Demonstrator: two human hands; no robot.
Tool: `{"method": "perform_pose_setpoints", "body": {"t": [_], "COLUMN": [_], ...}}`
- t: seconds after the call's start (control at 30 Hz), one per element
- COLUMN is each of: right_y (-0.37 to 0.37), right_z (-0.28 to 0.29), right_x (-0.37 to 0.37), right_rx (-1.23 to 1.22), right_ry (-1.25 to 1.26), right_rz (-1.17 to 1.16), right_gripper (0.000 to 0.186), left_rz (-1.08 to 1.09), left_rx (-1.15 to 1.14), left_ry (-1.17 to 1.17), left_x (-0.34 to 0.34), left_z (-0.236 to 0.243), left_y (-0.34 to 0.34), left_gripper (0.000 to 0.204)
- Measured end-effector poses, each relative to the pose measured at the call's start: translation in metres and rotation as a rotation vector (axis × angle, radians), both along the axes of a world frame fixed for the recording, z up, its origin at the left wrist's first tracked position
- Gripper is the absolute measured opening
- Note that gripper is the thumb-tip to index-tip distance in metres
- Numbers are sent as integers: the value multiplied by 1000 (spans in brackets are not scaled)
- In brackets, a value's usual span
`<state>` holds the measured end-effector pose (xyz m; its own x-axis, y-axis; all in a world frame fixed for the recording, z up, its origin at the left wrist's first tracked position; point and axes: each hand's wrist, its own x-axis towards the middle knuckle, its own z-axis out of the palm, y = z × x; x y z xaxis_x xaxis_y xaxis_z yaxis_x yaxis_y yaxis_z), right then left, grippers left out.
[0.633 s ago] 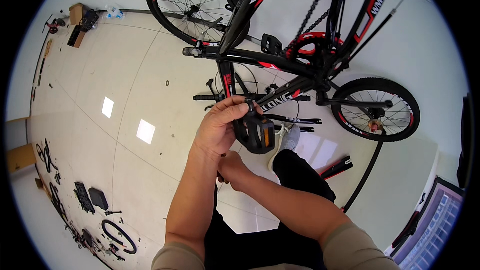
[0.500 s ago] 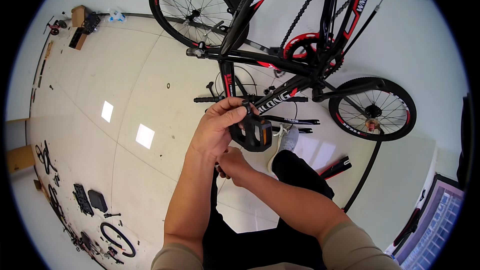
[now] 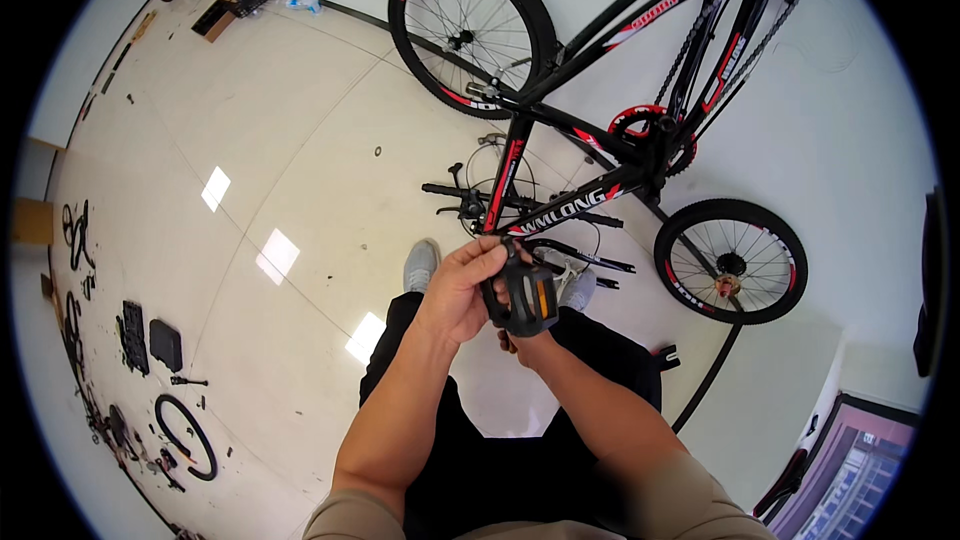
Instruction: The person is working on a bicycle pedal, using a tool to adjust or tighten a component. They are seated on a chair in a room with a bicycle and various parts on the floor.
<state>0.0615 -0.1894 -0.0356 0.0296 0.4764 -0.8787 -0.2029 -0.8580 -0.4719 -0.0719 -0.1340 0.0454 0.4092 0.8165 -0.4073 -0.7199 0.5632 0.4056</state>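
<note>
Black plastic pedal [image 3: 538, 302]: held above the floor [image 3: 320, 180], in front of the bike frame [image 3: 578, 207]. The left hand [image 3: 455, 285] pinches its upper end between thumb [image 3: 488, 260] and fingers [image 3: 478, 242]. The right hand [image 3: 533, 345] sits just below, partly hidden; its grip cannot be told. Caution: because the visible hold is at one end only, the pedal may twist or slip; if dropped, it could strike a shoe [image 3: 577, 292] or scuff the floor
</note>
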Motion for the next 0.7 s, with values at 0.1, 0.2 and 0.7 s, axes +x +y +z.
{"method": "perform_pose_setpoints", "body": {"t": [0.1,0.2,0.7], "right_y": [-35,-64,-131], "right_z": [-11,4,115], "right_x": [13,10,73], "right_rx": [48,-57,286], "right_ry": [25,-57,247], "right_rz": [93,108,-99], "right_gripper": [34,25,18], "left_rz": [18,70,113], "left_rx": [63,36,-138], "left_ry": [-26,27,124], "left_x": [-11,-29,-24], "left_z": [4,8,1], "left_y": [-28,-54,-155], "left_gripper": [20,20,25]}}
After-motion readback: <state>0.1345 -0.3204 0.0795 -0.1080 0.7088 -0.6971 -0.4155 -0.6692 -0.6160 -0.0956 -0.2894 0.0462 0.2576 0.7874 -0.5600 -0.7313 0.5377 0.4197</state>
